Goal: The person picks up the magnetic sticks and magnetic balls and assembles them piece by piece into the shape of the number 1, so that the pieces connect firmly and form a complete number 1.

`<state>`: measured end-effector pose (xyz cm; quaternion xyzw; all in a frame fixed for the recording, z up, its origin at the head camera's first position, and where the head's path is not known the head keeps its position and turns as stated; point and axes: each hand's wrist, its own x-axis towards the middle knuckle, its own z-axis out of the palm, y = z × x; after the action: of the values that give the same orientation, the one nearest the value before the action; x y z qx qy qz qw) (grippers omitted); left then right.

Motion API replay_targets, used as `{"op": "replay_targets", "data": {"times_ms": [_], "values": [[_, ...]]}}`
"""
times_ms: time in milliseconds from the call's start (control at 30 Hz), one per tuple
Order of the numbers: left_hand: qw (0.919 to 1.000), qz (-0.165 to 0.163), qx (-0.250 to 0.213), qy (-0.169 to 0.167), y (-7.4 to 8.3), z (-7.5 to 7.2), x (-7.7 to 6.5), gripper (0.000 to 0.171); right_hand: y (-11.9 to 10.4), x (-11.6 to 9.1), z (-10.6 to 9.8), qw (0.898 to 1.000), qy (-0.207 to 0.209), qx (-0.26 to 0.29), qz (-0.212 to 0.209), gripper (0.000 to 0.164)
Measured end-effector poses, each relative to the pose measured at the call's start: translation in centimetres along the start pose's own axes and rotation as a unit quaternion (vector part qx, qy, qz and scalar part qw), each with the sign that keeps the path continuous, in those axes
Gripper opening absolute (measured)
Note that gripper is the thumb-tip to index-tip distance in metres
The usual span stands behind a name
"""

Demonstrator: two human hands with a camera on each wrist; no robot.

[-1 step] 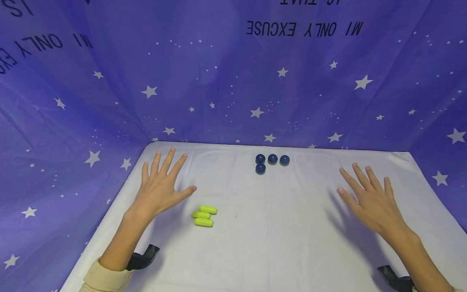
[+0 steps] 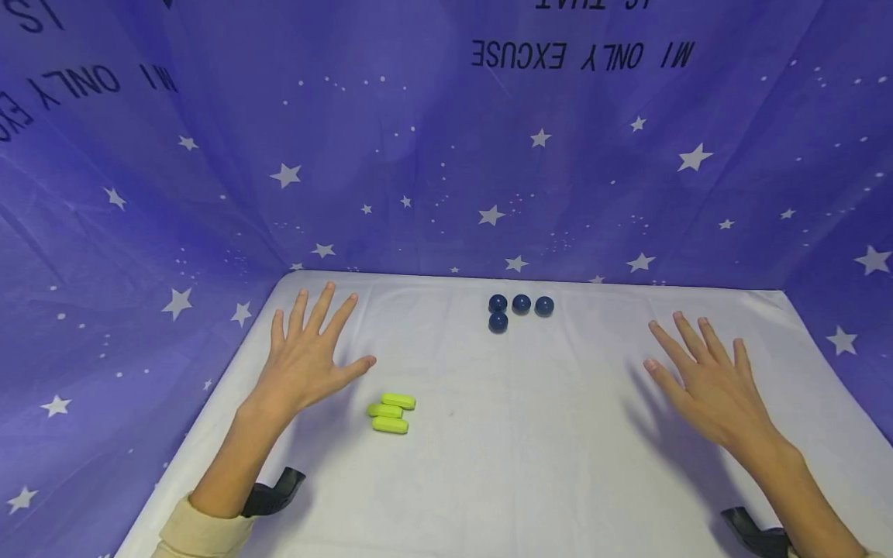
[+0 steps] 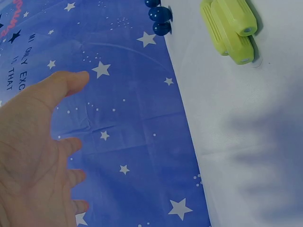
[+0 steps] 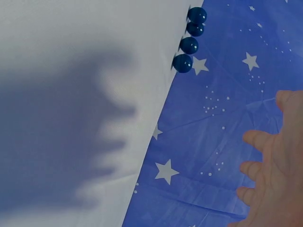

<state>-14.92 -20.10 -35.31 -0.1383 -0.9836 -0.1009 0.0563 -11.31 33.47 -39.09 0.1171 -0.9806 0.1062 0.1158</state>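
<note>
My left hand (image 2: 303,364) hovers over the left side of the white table with its fingers spread, holding nothing. Just to the right of it lie three lime-green ridged sticks (image 2: 389,425), close together. Over the right side, my right hand (image 2: 718,384) is likewise spread and holds nothing. Several dark blue balls (image 2: 521,304) sit near the far edge, three in a row and one in front of the leftmost. The left wrist view shows the green sticks (image 3: 229,28) at top right, apart from the hand; the right wrist view shows the blue balls (image 4: 189,46), also apart.
A white cloth (image 2: 530,465) covers the table. Purple-blue fabric with stars and lettering (image 2: 418,155) stands behind it and along both sides. Each wrist bears a black strap mount (image 2: 275,492). Both hands cast shadows on the cloth.
</note>
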Motion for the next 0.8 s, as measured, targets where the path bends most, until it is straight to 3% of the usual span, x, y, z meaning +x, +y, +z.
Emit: {"op": "replay_targets", "data": {"times_ms": [500,800], "values": [[0.9997,0.017,-0.015,-0.012,0.0,0.8,0.1,0.088,0.6,-0.7,0.5,1.0,0.01,0.013,0.006,0.061],[0.9927,0.061,-0.102,-0.017,-0.4,2.2,0.2,0.072,0.7,-0.4,0.8,0.996,0.055,0.068,-0.009,0.053]]}}
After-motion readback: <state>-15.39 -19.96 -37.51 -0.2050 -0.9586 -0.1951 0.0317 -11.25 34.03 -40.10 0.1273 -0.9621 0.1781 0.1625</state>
